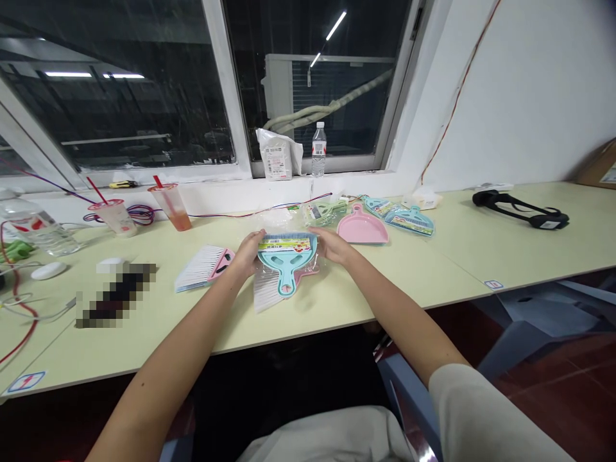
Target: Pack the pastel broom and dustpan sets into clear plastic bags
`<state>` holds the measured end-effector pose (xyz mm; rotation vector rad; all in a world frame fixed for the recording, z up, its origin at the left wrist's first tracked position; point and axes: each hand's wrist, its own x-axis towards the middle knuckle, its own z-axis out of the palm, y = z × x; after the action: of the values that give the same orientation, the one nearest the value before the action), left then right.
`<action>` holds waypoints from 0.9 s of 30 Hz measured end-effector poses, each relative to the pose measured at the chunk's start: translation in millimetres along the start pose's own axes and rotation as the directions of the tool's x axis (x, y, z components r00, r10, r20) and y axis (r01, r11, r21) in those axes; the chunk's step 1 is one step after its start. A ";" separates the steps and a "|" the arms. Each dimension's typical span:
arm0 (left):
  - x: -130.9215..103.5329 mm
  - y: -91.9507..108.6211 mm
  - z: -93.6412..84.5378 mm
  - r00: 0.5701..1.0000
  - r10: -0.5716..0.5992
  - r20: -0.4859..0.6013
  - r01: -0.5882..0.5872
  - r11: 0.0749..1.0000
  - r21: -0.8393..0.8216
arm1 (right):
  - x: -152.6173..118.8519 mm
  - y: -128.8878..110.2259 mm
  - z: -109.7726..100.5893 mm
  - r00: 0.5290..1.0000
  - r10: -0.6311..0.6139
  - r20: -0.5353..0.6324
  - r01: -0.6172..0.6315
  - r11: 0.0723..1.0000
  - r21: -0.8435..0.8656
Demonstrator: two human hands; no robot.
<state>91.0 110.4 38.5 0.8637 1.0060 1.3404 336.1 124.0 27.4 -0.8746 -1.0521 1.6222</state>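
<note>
A teal mini dustpan [287,260] with a paper label lies in a clear plastic bag on the pale table [433,269], over a pink-handled brush with white bristles [266,294]. My left hand [249,251] grips the pack's left edge. On the right edge rests my right hand [333,246], fingers curled around it. A second brush with a pink handle [205,266] lies just left of my left hand.
A pink dustpan [362,229], teal packs [407,219] and a green pack [325,212] lie behind. Two drink cups [172,206] with straws stand at left; a water bottle [318,149] and a white bag sit on the sill. A black strap [522,210] lies far right.
</note>
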 end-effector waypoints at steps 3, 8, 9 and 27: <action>-1.8 -4.1 3.0 1.000 -0.017 -0.011 0.017 1.000 0.026 | 3.7 11.7 6.3 0.998 -0.031 -0.058 0.032 0.999 0.011; -0.8 -5.0 2.9 0.998 0.041 -0.042 -0.037 0.995 0.092 | 7.4 14.9 8.0 0.987 -0.058 -0.152 0.052 0.998 -0.046; -0.9 -4.8 2.8 0.998 0.048 -0.042 -0.043 0.993 0.107 | 7.2 14.3 8.3 0.985 -0.063 -0.161 0.055 0.997 -0.054; 1.2 -7.3 -1.9 0.993 0.118 -0.031 -0.109 0.973 0.204 | 3.0 14.5 11.2 0.983 -0.126 -0.135 0.104 0.981 -0.163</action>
<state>91.8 111.0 30.9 1.0621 1.1557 1.3737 320.2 122.1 17.9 -1.0005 -1.1166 1.3732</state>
